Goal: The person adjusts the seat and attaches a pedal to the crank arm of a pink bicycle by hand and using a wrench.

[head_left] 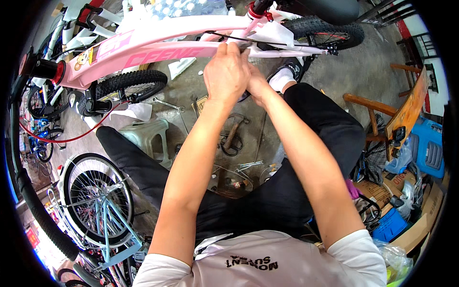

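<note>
A pink bicycle frame [158, 39] stretches across the top of the view, with its handlebar end at the left and a black saddle [337, 8] at the upper right. My left hand [226, 71] is against the lower part of the frame, fingers bent and pinched together. Close beside it, my right hand [257, 85] is partly covered by the left one, its fingers also closed in at the same spot. A small dark piece shows at the fingertips, but what either hand grips is hidden. A thin black cable runs along the frame just above them.
Below the frame lie a wrench [167, 104], a hammer [233, 136] and several small tools on the concrete floor. A pale plastic stool [149, 135] stands by my left leg. Another bicycle's wheel [98, 201] is at the left. At the right are a wooden chair [411, 112] and a blue plastic stool [428, 148].
</note>
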Available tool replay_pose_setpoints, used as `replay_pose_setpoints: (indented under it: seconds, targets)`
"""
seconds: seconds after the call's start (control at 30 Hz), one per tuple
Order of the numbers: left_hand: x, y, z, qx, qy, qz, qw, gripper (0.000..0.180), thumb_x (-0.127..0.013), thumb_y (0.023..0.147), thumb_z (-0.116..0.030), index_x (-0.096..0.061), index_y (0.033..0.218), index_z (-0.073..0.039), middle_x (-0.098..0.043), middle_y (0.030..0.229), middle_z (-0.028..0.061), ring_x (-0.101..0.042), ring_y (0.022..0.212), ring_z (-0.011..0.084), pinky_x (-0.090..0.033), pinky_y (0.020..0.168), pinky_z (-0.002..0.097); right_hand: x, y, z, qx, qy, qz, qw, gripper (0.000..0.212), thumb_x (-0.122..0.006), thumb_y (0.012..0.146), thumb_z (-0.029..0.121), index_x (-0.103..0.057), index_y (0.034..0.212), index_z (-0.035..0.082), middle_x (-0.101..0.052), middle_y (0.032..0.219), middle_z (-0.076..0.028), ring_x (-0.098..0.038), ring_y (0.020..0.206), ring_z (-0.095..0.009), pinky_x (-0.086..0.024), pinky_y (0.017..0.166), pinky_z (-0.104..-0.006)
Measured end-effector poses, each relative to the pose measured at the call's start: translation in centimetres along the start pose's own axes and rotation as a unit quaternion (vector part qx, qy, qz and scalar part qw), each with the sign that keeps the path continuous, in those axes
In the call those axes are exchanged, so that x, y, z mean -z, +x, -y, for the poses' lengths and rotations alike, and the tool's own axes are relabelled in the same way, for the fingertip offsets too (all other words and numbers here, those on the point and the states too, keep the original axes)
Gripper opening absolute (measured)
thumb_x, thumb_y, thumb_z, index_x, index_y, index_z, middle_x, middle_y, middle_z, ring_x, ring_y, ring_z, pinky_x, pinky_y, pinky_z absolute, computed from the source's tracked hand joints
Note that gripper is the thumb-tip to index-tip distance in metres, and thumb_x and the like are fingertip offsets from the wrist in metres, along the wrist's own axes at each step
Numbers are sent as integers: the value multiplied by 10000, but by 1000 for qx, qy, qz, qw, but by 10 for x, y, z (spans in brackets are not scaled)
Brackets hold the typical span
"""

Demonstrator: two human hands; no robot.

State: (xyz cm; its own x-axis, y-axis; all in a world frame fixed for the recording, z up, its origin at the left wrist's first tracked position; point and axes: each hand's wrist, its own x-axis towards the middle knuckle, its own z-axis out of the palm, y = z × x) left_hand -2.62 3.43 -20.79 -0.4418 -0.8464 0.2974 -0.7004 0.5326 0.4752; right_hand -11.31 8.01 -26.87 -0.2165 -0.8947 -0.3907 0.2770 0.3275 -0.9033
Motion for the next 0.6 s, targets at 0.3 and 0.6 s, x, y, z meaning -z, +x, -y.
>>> replay_pose_setpoints:
  seconds: [0.3,0.6]
  targets:
    - [-10,-19,57,188,-305,-66,931,473,-483,1090,-394,-654,960,27,-723,848,123,-699,746,216,-537,704,386,-1,-8,-3,2,176,21,984,486,-775,878,73,-635,1342,33,-721,1034,-76,-709,856,-147,-601,647,-290]
    - [-46,-42,115,441,-644,34,624,377,-389,1108,-363,-590,1111,-44,-724,999,125,-664,870,203,-504,803,340,3,-4,-11,7,192,42,981,505,-802,879,144,-639,1351,64,-716,1045,-63,-677,827,-123,-546,697,-278]
